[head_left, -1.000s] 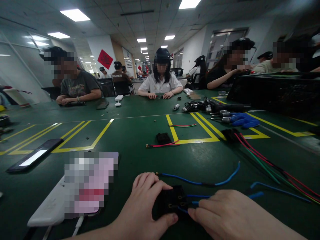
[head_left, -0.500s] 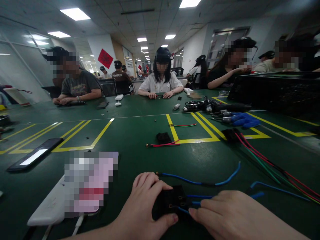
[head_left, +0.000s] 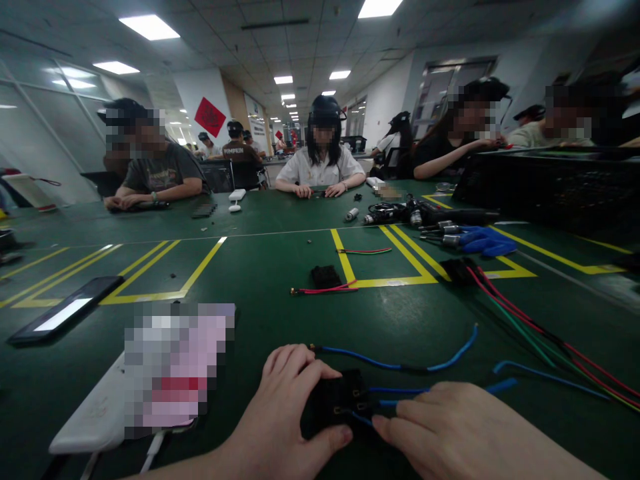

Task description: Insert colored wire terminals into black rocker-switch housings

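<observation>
A black plastic connector block with small slots in its face lies on the green table, and blue wires run out of its right side. My left hand is closed around the block from the left, thumb at the near edge and fingers at the far edge. At the right, my right hand has its fingers closed on a blue wire close to the block. Part of the wires is hidden beneath that hand. Just beyond both hands lies a loose blue wire with a small metal terminal at its left end.
On the left are a white power bank and a dark phone. Red wires and a black block lie ahead. A second black connector trails red and green wires at right. Blue-handled tools lie behind it. Several people sit around.
The view has shifted very slightly. Both hands keep the same hold on the block and the wire.
</observation>
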{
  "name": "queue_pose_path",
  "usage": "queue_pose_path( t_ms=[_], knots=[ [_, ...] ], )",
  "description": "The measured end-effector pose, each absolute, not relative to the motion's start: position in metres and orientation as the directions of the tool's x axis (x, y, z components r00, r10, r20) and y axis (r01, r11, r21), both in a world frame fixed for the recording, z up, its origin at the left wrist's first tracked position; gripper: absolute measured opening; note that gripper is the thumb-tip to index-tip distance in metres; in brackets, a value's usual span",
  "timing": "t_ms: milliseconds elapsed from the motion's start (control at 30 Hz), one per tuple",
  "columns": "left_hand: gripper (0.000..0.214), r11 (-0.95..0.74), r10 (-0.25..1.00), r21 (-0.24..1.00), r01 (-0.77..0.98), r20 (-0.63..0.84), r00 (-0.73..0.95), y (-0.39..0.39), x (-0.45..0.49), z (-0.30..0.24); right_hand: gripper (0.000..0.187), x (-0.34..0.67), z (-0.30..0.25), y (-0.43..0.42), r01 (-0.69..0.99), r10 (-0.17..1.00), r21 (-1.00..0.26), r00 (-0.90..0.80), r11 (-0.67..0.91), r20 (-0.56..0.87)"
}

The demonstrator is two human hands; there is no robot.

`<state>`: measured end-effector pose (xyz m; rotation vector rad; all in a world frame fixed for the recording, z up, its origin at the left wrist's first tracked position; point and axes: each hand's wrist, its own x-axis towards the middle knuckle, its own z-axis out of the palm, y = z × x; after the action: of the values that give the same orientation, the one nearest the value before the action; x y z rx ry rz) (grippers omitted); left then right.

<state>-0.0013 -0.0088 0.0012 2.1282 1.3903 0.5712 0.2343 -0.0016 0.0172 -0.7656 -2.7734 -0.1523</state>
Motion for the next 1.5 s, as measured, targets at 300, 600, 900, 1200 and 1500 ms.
queue_pose_path(
  t_ms=[300,600,900,1200,1500],
  knots=[
    [0.042,-0.298,0.930,0.638,0.710,0.027,0.367,-0.009,0.000,0.004,0.034,0.237,0.041,0.000,0.480,0.395,0.098,-0.808,0.872,0.437],
    [0.043,-0.327,0.921,0.637,0.699,0.047,0.388,-0.007,-0.001,0.002,0.027,0.236,0.025,0.000,0.538,0.519,-0.004,-0.811,0.843,0.272],
    [0.042,-0.304,0.930,0.633,0.712,0.034,0.366,-0.010,-0.001,0.004,0.037,0.237,0.048,-0.003,0.479,0.374,0.136,-0.806,0.867,0.458],
    [0.041,-0.305,0.928,0.632,0.713,0.030,0.370,-0.009,-0.001,0.003,0.021,0.234,0.024,-0.002,0.556,0.550,-0.046,-0.802,0.830,0.233],
    [0.041,-0.316,0.928,0.640,0.701,0.054,0.369,-0.010,0.000,0.003,0.023,0.234,0.047,-0.001,0.510,0.455,0.039,-0.798,0.859,0.395]
  ],
)
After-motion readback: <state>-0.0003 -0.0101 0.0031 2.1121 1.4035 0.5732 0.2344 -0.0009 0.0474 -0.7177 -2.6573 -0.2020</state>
